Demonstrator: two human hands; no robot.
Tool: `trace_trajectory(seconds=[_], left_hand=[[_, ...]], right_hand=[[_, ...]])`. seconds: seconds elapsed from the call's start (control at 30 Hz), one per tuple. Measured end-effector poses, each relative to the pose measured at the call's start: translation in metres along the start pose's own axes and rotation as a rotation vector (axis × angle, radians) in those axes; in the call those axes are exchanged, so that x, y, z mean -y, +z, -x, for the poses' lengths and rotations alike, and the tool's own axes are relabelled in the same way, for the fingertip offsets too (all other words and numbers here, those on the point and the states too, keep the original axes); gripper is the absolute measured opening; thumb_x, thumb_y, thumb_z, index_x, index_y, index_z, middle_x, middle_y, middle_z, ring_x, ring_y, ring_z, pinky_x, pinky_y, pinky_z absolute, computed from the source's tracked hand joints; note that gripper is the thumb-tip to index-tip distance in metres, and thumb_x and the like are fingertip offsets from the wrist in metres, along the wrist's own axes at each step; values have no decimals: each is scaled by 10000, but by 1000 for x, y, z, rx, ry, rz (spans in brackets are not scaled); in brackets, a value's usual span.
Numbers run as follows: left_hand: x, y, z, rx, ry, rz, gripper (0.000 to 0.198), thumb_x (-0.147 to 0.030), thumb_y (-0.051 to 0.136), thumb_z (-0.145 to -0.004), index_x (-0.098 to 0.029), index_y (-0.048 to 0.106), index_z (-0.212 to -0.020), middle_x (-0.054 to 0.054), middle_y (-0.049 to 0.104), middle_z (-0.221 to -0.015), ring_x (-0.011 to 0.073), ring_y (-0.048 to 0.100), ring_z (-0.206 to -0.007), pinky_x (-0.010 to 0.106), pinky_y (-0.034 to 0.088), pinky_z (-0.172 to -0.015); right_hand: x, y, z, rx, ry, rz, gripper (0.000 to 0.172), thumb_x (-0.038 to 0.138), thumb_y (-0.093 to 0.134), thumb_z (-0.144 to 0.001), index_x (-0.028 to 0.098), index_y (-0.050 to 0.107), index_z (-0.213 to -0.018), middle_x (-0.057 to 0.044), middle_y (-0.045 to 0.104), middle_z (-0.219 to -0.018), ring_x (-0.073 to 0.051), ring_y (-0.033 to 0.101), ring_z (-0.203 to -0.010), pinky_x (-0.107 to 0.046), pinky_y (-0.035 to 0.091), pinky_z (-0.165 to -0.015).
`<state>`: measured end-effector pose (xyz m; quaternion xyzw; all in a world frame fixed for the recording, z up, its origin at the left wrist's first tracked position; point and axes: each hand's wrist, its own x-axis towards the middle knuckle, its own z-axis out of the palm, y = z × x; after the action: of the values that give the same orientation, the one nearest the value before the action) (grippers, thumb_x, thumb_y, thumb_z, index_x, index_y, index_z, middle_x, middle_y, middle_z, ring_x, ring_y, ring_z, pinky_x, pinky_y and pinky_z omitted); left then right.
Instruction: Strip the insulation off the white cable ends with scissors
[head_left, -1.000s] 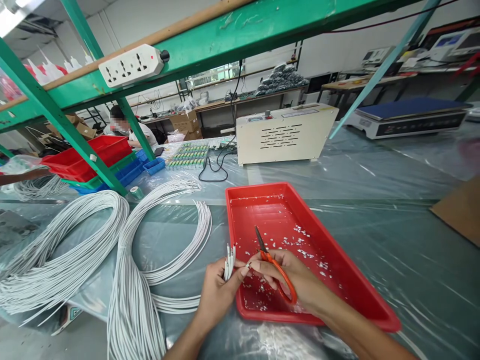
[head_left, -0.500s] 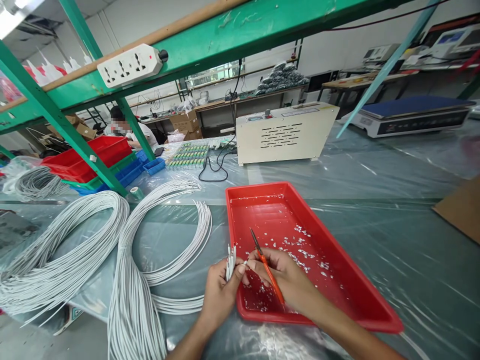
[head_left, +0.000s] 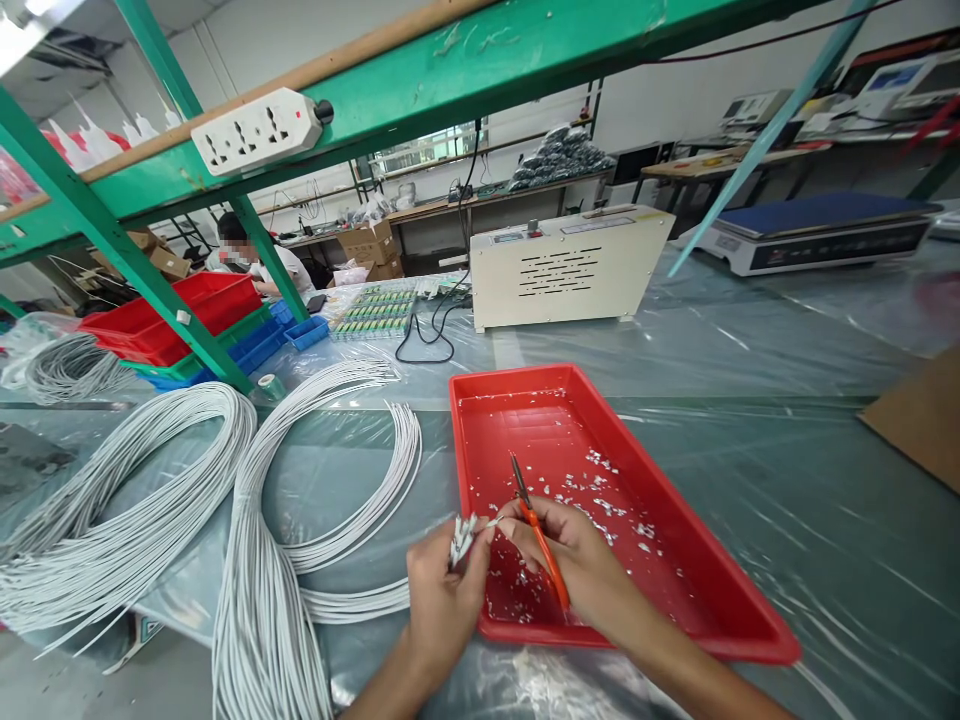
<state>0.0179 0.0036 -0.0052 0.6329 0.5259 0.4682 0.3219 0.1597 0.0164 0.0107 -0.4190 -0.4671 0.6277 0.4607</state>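
Note:
My left hand point(head_left: 442, 590) is closed round the ends of a small bunch of white cables point(head_left: 459, 535) at the left edge of a red tray point(head_left: 675, 530). My right hand point(head_left: 577, 565) holds orange-handled scissors point(head_left: 536, 530), blades pointing up and away over the tray. Its fingertips pinch one cable end held out by the left hand. Small white offcuts point(head_left: 600, 490) are scattered over the tray's floor.
Long coils of white cable point(head_left: 247, 520) lie on the plastic-covered table to the left. A beige machine point(head_left: 570, 265) stands behind the tray. Red and blue bins point(head_left: 187, 310) sit at the far left under a green frame point(head_left: 127, 250). Another person sits beyond them. Brown cardboard point(head_left: 919, 415) lies at the right.
The cable ends in my left hand have tipped from upright towards the right hand. The scissors have shifted slightly; both hands stay at the tray's left edge.

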Motion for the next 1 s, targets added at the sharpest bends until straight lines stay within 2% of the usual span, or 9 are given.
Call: trace_trajectory(seconds=[0.13, 0.37, 0.57, 0.7, 0.9, 1.0], left_hand=[[-4, -2, -9, 89, -47, 72, 190, -259, 568, -824, -138, 714, -836, 51, 716, -736, 191, 640, -675, 258, 480, -621], [-3, 0, -8, 27, -100, 99, 163, -245, 615, -785, -105, 698, -770, 75, 711, -717, 203, 641, -669, 277, 488, -622], [-3, 0, -4, 14, -37, 76, 157, -243, 587, -809, -142, 699, -764, 50, 689, -722, 206, 629, -720, 290, 461, -697], [-2, -1, -4, 81, -31, 84, 220, -274, 530, -850, -152, 666, -727, 27, 641, -671, 183, 590, -664, 264, 430, -645], [-2, -1, -7, 199, -87, 154, 380, -354, 456, -884, -159, 540, -568, 2, 510, -561, 145, 482, -583, 244, 374, -610], [-1, -3, -9, 259, -116, 220, 401, -391, 446, -881, -163, 497, -556, -16, 449, -534, 129, 435, -554, 236, 361, -591]], right_hand=[[-3, 0, 1, -26, -24, 18, 333, 498, 631, -738, 176, 558, -695, 71, 361, -538, -101, 304, -488, -223, 248, -465], [-2, -2, 3, 3, -63, 121, 193, 340, 613, -788, 192, 522, -705, 44, 436, -616, -151, 436, -649, -239, 336, -576], [-1, -1, 2, 20, -60, 171, 215, 377, 575, -795, 199, 519, -688, 41, 439, -576, -176, 490, -661, -257, 385, -604], [-6, -3, 1, -20, -106, 231, 199, 359, 577, -803, 193, 533, -702, 21, 517, -636, -163, 495, -632, -258, 399, -605], [-12, -4, 2, -55, -139, 285, 212, 352, 559, -817, 195, 530, -679, 18, 542, -624, -153, 499, -579, -253, 406, -571], [-9, -1, 4, -41, -155, 301, 184, 317, 550, -822, 194, 526, -687, 9, 568, -653, -160, 526, -605, -249, 408, -573]])
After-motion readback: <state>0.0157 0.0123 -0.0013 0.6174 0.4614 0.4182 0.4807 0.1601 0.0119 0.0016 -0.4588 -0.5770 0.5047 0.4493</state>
